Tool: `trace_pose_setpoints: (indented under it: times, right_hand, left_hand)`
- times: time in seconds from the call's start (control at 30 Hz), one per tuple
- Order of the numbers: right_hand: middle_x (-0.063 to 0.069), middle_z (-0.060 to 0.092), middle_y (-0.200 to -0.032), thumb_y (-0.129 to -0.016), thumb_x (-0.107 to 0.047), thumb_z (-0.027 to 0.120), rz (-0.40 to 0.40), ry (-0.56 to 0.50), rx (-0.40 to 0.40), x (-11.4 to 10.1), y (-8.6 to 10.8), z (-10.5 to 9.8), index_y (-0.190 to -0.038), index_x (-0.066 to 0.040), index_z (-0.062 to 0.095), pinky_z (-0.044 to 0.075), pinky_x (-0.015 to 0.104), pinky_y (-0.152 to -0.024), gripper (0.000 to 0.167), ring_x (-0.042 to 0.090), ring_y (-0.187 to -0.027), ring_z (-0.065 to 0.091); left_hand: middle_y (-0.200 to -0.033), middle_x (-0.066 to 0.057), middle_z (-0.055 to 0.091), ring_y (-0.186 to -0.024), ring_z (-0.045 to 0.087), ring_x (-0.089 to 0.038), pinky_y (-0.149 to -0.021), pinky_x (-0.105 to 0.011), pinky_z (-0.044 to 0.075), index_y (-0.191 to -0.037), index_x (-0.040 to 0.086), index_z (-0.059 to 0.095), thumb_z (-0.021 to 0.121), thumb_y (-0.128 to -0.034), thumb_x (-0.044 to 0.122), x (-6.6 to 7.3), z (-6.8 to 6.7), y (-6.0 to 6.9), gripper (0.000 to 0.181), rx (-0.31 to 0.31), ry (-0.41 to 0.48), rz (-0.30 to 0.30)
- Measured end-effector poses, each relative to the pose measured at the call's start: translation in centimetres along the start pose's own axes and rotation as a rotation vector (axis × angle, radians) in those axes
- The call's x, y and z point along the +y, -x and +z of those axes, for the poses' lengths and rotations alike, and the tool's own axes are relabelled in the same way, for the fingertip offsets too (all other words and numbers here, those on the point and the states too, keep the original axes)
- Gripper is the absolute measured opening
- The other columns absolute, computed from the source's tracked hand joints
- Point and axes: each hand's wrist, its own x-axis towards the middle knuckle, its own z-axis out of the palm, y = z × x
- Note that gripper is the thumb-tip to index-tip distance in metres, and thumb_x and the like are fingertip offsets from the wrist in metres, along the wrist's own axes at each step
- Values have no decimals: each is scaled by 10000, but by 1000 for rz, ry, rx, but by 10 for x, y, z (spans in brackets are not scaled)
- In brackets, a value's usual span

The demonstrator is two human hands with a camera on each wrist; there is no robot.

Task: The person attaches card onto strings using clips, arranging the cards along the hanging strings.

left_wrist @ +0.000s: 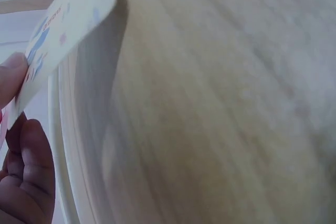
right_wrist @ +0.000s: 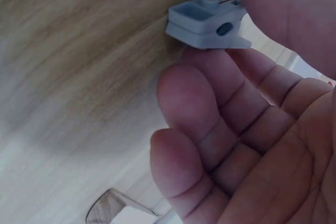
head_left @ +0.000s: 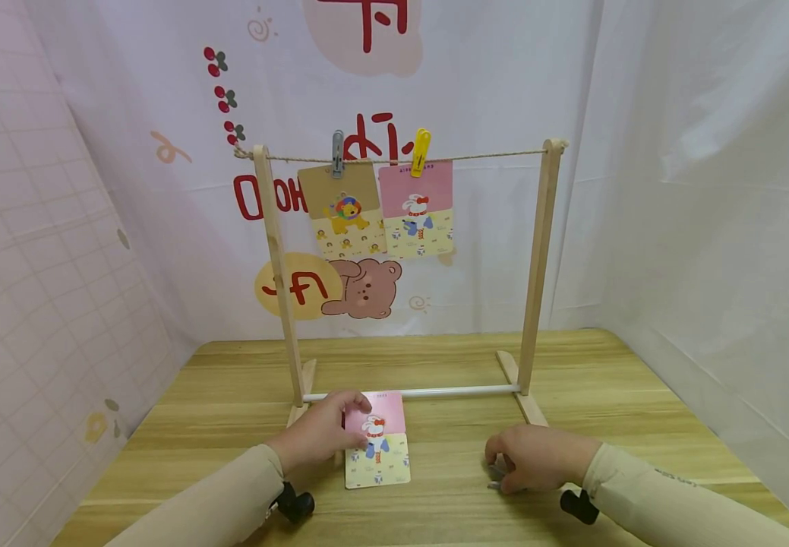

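Observation:
My left hand [head_left: 319,431] pinches a pink and yellow card [head_left: 392,454] with a white rabbit on it. In the left wrist view the thumb lies on the face of the card [left_wrist: 65,22] and the fingers are behind it. One card corner is close to the wood; whether it touches cannot be told. To the right, my right hand [head_left: 544,454] holds a grey clothespin [right_wrist: 202,23] between thumb and fingers, low over the table. The head view shows only a little of that clothespin, as the fingers cover most of it.
A wooden frame [head_left: 541,266] stands behind the hands, with a white bar low down and a string [head_left: 497,156] on top. From it hang a lion card [head_left: 342,205] under a grey clothespin [head_left: 337,152] and a rabbit card [head_left: 428,194] under a yellow clothespin [head_left: 421,152].

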Motion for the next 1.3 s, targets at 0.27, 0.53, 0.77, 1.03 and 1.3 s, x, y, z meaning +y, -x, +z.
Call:
trace_pose_setpoints:
  times: [0.27, 0.53, 0.77, 1.03, 1.3]
  right_hand:
    - [-159, 592, -792, -889, -241, 850, -9, 3, 5, 0, 0, 2, -1095, -196, 706, 466, 227, -643, 255, -17, -692, 523]
    - [-172, 581, -789, -891, -261, 846, -17, 17, 9, 2, -1, 3, -1084, -202, 707, 466, 224, -646, 245, -23, -692, 520]
    - [-167, 569, -782, -893, -250, 845, -31, 23, 17, 3, -2, 4, -1083, -197, 702, 459, 220, -640, 243, -18, -683, 507]
    - [-162, 563, -784, -888, -198, 818, -89, 14, 62, 6, -3, 5, -1088, -191, 673, 455, 216, -635, 247, -25, -677, 492]
    - [-165, 528, -747, -910, -172, 795, -139, 0, 108, 6, -4, 7, -1068, -188, 633, 437, 204, -616, 227, -36, -655, 466]
  left_hand:
    - [-1082, -18, 638, -890, 556, -189, -689, -244, 460, -1190, 202, 670, 887, -862, 210, 3, 1, 0, 393, 4, 35, -35]
    - [-1081, -12, 665, -891, 575, -177, -693, -227, 483, -1242, 206, 684, 834, -917, 188, 2, 3, -1, 358, 15, 78, -25]
    - [-1085, -42, 659, -894, 587, -181, -686, -208, 498, -1253, 187, 680, 786, -959, 165, 2, 3, -1, 313, 22, 136, 2]
    - [-1006, -25, 639, -847, 554, -169, -648, -204, 463, -1246, 193, 680, 763, -982, 200, 2, 3, -1, 277, 37, 126, 17]
    - [-988, -28, 637, -827, 545, -160, -636, -196, 453, -1242, 200, 682, 764, -982, 204, 3, 5, -1, 273, 45, 172, 3]
